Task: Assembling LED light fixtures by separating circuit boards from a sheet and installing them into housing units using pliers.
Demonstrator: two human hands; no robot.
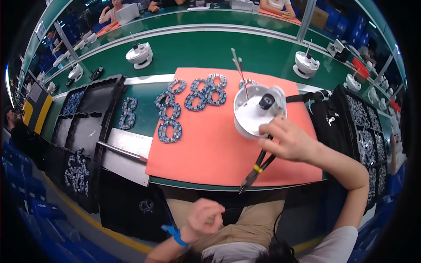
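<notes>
You are sitting at a long green workbench (201, 52) with an orange mat (210, 149) lying across its near edge in front of you. Your right hand (291, 140) is resting at the mat's right side, its fingers closing around the handles of black pliers (256, 168), whose tip is pointing down past the near edge of the mat. The same hand is touching the near rim of a round white camera housing (256, 109), which is standing on the mat's far right part with a dark lens on top and thin tweezers (240, 70) sticking up from it. Your left hand (205, 217) is hanging low over your lap, below the bench edge, fingers curling into a loose fist; you cannot tell whether it is gripping anything. A blue band (175, 234) is circling that wrist.

Blue ring-shaped parts (188, 98) are lying in clusters along the mat's far left edge and on the green surface just beside it. Black trays (87, 114) are sitting at the bench's left end, and another black tray (366, 136) of small parts is filling the right end. Other white housings (139, 55) are standing farther back on the bench. Beyond it, other people are sitting at a second green bench, and blue crates (22, 184) are lining the floor on your left.
</notes>
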